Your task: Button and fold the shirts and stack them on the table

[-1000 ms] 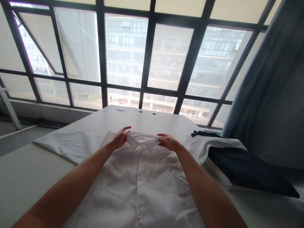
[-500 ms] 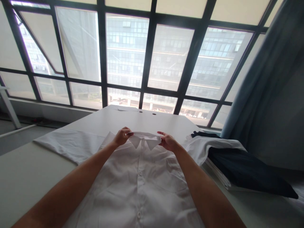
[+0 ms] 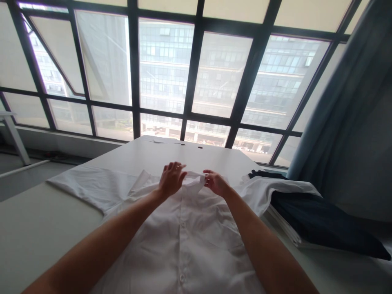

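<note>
A white button-up shirt (image 3: 147, 249) lies front up on the white table (image 3: 27, 228), its sleeves spread to both sides. Its collar (image 3: 193, 182) is at the far end, between my hands. My right hand (image 3: 217, 182) pinches the collar's right end. Over the left part of the collar is my left hand (image 3: 172, 179), its fingers stretched and the thumb apart, covering that collar point. Whether its palm touches the cloth I cannot tell. Buttons run down the middle of the shirt.
A stack of folded dark and white clothes (image 3: 321, 224) stands on the right, with the shirt's right sleeve (image 3: 284, 184) draped onto it. A blue-grey curtain (image 3: 330, 110) hangs beyond. Large windows (image 3: 165, 69) rise behind the table. At far left is a white table leg (image 3: 16, 141).
My left hand has let go of the collar's left end, opened, and moved right over the collar. My right hand has stayed at the right end.
</note>
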`<state>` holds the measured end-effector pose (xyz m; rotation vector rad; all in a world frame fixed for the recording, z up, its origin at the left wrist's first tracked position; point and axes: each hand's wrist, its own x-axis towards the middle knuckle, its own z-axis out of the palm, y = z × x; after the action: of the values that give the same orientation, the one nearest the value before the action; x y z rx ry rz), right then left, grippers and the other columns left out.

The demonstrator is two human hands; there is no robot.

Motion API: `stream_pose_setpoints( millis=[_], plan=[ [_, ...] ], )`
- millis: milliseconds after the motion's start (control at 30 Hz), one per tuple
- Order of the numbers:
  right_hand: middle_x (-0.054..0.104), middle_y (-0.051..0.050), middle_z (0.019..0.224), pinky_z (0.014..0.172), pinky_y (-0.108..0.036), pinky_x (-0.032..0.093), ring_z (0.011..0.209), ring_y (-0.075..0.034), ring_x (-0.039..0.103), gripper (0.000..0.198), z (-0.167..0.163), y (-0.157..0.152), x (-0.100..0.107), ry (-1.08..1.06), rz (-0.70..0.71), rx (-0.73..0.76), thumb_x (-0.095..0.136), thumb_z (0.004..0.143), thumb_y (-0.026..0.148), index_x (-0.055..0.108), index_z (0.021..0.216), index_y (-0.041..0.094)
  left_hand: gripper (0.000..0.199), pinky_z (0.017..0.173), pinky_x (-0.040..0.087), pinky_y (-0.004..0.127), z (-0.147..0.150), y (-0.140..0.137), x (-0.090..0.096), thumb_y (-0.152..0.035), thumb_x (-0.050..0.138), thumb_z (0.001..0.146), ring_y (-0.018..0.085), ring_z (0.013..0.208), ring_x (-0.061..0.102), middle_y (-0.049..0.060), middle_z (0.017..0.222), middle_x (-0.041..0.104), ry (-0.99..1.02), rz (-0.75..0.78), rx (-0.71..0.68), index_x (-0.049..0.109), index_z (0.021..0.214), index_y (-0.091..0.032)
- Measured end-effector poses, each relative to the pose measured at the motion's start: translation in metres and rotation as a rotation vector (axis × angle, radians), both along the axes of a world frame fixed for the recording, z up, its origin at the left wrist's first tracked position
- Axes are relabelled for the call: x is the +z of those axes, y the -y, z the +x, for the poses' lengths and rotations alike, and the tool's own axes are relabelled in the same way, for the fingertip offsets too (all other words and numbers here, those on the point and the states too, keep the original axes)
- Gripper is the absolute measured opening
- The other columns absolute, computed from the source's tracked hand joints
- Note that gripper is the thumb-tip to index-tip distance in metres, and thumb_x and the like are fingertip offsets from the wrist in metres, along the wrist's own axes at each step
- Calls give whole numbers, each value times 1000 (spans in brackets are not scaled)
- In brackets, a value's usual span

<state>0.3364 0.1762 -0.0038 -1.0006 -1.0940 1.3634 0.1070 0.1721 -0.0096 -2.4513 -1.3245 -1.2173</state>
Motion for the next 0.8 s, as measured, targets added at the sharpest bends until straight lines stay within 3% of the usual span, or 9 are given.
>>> stream_pose_setpoints(
  millis=[67,133,300,567,667,800],
  plan=[
    [59,2,67,67,-31,52,62,-15,60,28,-5,-1,-1,15,-15,-37,59,64,14,54,91,19,32,98,39,44,18,16,-1,-39,46,99,29,110,56,13,114,65,-127,25,-180,66,114,-19],
    [60,1,68,64,-30,52,62,-15,60,29,-9,-2,-1,16,-23,-63,59,67,15,54,95,19,30,97,41,44,29,25,-4,-39,53,96,30,111,57,13,116,65,-178,-6,-245,65,116,-19],
    [60,3,67,60,-27,52,58,-13,60,30,-13,-4,-2,-2,-53,-102,59,72,13,54,101,19,17,90,46,44,30,25,-8,-24,55,94,30,96,64,16,103,70,-231,-149,-189,68,99,-14],
    [59,5,66,64,-28,56,60,-12,60,34,-10,-12,-12,-19,16,-219,71,64,8,50,88,22,10,85,51,34,27,22,-11,-8,59,87,23,96,64,8,95,68,-157,-105,-167,61,91,-17],
    [63,2,71,65,-26,53,64,-13,60,30,-13,-9,-6,181,99,-323,68,62,8,56,87,19,15,81,51,32,27,21,-14,-5,60,83,21,91,65,7,95,68,-122,-128,-159,60,90,-17],
    [67,-3,78,63,-26,49,67,-15,60,15,-20,3,10,669,365,-424,62,77,28,65,86,17,21,75,51,30,27,21,-15,0,55,79,21,84,65,7,93,68,-81,-159,-157,61,89,-17]
  ],
)
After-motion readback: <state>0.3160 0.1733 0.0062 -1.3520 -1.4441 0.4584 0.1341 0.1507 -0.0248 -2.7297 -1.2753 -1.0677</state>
